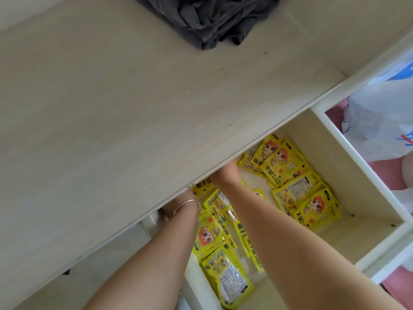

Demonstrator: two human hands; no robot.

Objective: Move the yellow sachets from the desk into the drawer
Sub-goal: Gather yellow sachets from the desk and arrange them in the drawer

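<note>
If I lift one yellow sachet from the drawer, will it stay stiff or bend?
The sachets look like thin flat pouches, so one would likely bend a little. Their glossy film may be slippery. They lie overlapped in the drawer, so neighbours may slide.

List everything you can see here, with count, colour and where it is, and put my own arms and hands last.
Desk: one, pale wood, fills upper left.
Cloth: one, dark grey, crumpled on desk's far edge.
Drawer: one, cream, open under the desk.
Sachets: many, yellow, scattered in the drawer.
Bag: one, white plastic, right of the drawer.
Bracelet: one, silver, left wrist.
Forearms: two, reaching into the drawer; both hands hidden under the desk edge.
</note>
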